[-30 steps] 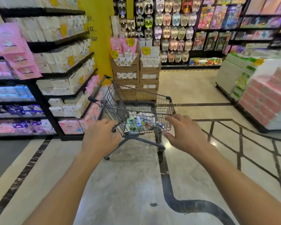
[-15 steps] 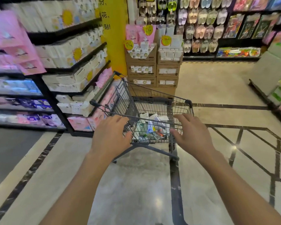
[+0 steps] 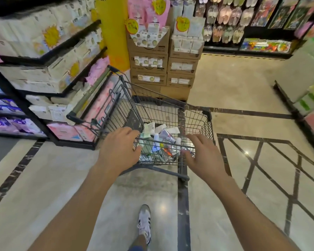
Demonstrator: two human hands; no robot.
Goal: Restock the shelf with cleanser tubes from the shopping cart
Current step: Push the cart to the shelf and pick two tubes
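Observation:
A grey wire shopping cart (image 3: 163, 100) stands on the floor in front of me, its green push bar (image 3: 91, 95) turned to the far left. Several cleanser tubes (image 3: 166, 135) and small bottles lie in a loose heap on the basket floor. My left hand (image 3: 119, 149) grips the near rim at its left corner, fingers curled over the wire. My right hand (image 3: 203, 154) holds the near right corner, fingers over the rim and thumb against the mesh. The cart's wheels are hidden.
Black shelving (image 3: 49, 58) with white and pink packs runs along the left, close to the cart. Stacked cardboard boxes (image 3: 149, 62) and a yellow pillar (image 3: 114, 33) stand just beyond it. A low display (image 3: 312, 98) lines the right. My shoe (image 3: 144, 223) is on the polished floor.
I have stepped closer to the cart and my view has tipped down. Both hands have reached the near rim and closed on it.

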